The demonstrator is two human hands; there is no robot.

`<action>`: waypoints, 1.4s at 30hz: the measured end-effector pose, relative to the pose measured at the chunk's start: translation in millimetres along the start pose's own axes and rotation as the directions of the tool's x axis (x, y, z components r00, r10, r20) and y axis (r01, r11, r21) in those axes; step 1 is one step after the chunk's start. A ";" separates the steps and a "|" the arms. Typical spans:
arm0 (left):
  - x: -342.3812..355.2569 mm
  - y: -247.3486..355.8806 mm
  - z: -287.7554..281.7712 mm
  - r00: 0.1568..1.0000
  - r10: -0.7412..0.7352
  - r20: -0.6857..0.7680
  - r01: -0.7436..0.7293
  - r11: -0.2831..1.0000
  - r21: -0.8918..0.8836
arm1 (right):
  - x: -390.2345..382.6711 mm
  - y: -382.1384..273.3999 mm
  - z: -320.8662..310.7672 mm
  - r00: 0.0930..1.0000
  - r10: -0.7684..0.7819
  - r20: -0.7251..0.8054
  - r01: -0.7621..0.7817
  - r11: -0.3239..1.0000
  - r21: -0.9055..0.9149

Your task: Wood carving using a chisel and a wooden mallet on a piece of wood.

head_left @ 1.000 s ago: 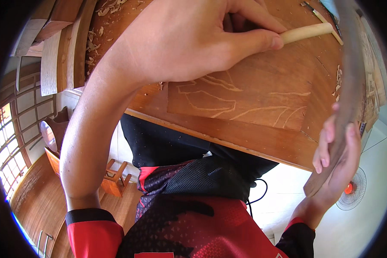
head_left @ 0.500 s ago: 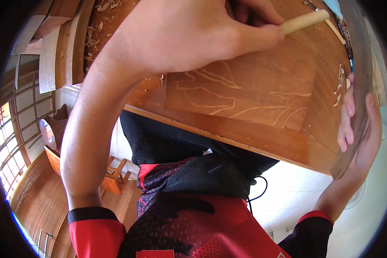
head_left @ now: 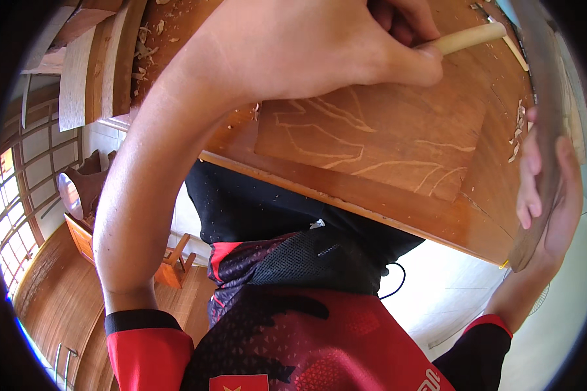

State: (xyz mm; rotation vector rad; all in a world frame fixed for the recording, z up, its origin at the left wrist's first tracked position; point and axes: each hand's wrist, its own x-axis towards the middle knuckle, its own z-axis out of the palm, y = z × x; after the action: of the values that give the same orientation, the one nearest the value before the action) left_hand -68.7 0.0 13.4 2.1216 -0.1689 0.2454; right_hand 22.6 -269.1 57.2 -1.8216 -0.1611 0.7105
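My left hand [head_left: 326,52] reaches across the top of the view, closed around a pale, round wooden tool handle [head_left: 473,39]. The tool's other end is hidden behind the hand. Below the hand lies a flat brown wooden panel [head_left: 398,146] with light curved lines cut into its face. At the right, my right hand [head_left: 557,195] is wrapped around a long dark wooden bar [head_left: 542,85], which stretches up past the table's right side. The bar's upper end looks slightly blurred, and the hand grips its lower part.
The panel rests on a brown wooden table [head_left: 365,195], whose front edge slants down to the right. Wood shavings [head_left: 518,127] lie beside the panel and at upper left. Thick wooden blocks [head_left: 98,72] stand at upper left. A wooden stool [head_left: 173,260] is below.
The whole view has shifted slightly. My left hand has moved a little to the right with the handle. My right hand still grips the bar, which is more blurred now.
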 end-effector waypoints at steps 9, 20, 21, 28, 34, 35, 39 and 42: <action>-2.3 -5.5 -1.5 1.000 0.031 -0.003 -0.031 0.997 -0.076 | -8.3 5.1 10.1 0.997 0.080 -0.002 -0.080 0.993 -0.083; -5.7 -3.0 3.6 0.999 0.020 -0.047 -0.024 0.996 -0.085 | 1.4 -8.7 3.4 0.999 0.044 0.007 -0.043 0.987 -0.155; -6.8 -1.1 7.9 0.995 0.053 -0.083 -0.051 0.998 0.023 | 2.3 -9.8 1.9 0.999 0.047 0.004 -0.046 0.986 -0.157; -9.9 2.1 10.4 0.991 0.066 -0.118 -0.042 0.980 0.195 | 13.7 -15.8 5.1 0.999 -0.028 0.034 0.032 0.989 -0.143; -10.3 -11.3 13.1 0.982 0.027 -0.184 -0.041 0.997 -0.069 | 24.9 -22.8 7.2 0.995 -0.016 0.094 0.050 0.928 -0.370; -12.1 -14.8 7.8 0.983 0.021 -0.185 -0.032 0.998 -0.056 | 25.9 -23.6 7.7 0.994 -0.020 0.107 0.057 0.931 -0.361; -13.6 -14.4 1.6 0.967 0.177 -0.186 -0.116 0.947 0.298 | 35.7 -20.4 -9.9 0.994 -0.011 0.106 0.028 0.988 -0.153; -17.2 -19.2 0.4 0.966 0.191 -0.176 -0.129 0.940 0.316 | 38.2 -14.9 -0.4 0.975 -0.032 0.219 0.068 0.985 -0.158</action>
State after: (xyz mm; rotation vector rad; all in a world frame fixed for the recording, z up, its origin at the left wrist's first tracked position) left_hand -81.2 10.2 -6.8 2.3701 -0.1936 0.6197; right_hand 57.2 -247.1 55.9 -1.8864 -0.4190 0.8804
